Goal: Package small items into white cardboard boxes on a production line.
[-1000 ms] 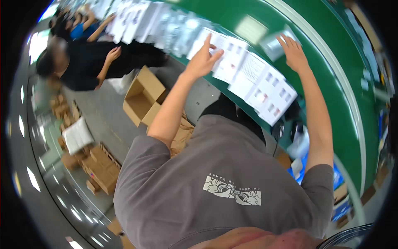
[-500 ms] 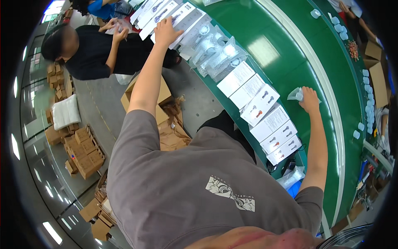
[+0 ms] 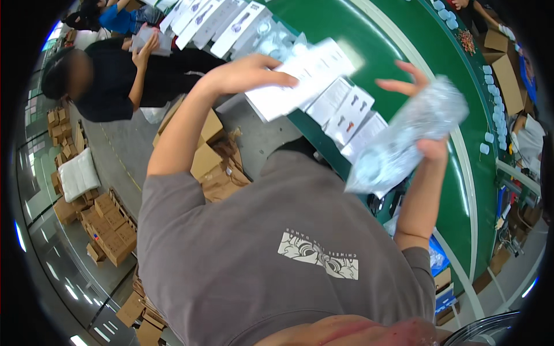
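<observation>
My left hand (image 3: 245, 76) grips a flat white printed box (image 3: 300, 83), thumb on its top face. This box is slightly smeared by motion and hangs over the table's near edge. To the right, my right hand (image 3: 433, 115) holds up a bubble-wrap bag (image 3: 404, 138) between thumb and fingers, with two fingers stretched out beyond it. A pale object inside the bag cannot be made out clearly. Below and between my hands lies a row of white boxes (image 3: 351, 114) with small product pictures, partly covered by the bag.
More white boxes (image 3: 242, 26) and bubble-wrapped items (image 3: 271, 41) line the table at the far left. A green conveyor (image 3: 392, 43) curves past on the right, with small pale pieces (image 3: 495, 104) on its far side. A co-worker (image 3: 109, 75) stands left, near an open carton (image 3: 205, 161).
My left hand has come back from the far row of boxes, bringing a white box nearer. My right hand has lifted the bubble-wrap bag off the green surface, closer to me.
</observation>
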Action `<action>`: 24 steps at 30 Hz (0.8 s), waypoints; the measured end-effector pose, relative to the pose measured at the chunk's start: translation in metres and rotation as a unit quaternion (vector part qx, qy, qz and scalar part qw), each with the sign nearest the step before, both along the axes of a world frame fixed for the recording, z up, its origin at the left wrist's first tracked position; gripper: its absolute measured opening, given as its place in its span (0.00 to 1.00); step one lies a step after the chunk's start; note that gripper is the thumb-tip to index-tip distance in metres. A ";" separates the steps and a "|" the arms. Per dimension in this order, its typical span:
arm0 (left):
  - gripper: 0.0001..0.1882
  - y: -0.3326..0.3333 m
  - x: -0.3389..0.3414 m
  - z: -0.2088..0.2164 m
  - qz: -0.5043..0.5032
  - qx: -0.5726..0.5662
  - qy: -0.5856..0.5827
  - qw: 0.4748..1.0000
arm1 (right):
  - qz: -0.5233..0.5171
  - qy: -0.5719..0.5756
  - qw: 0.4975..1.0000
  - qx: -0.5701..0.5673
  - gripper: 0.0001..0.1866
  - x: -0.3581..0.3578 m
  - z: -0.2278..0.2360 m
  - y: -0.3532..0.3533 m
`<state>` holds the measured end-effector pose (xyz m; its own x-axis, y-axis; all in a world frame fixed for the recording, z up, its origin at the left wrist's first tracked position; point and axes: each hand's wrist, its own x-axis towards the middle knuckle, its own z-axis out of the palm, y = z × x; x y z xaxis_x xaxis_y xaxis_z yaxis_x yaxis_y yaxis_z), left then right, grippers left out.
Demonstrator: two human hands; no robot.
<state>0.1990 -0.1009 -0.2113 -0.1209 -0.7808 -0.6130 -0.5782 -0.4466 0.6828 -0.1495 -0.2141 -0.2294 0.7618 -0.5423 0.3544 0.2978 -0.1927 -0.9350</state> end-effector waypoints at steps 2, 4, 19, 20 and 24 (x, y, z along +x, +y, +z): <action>0.39 0.014 -0.045 0.023 -0.014 0.058 0.072 0.996 | 0.002 -0.027 0.999 -0.019 0.42 0.021 0.002 0.032; 0.38 0.030 -0.062 0.029 -0.024 0.114 0.135 0.984 | 0.039 0.102 0.987 -0.117 0.46 0.019 -0.012 0.057; 0.25 0.087 -0.182 -0.060 0.103 -0.385 -0.085 0.913 | -0.322 -0.022 0.880 0.349 0.35 -0.101 -0.028 0.149; 0.25 0.092 -0.190 -0.060 0.102 -0.383 -0.081 0.915 | -0.286 -0.097 0.883 0.358 0.33 -0.095 0.012 0.142; 0.22 0.098 -0.212 -0.062 0.063 -0.363 0.100 0.924 | -0.350 -0.085 0.903 0.234 0.26 -0.094 0.019 0.120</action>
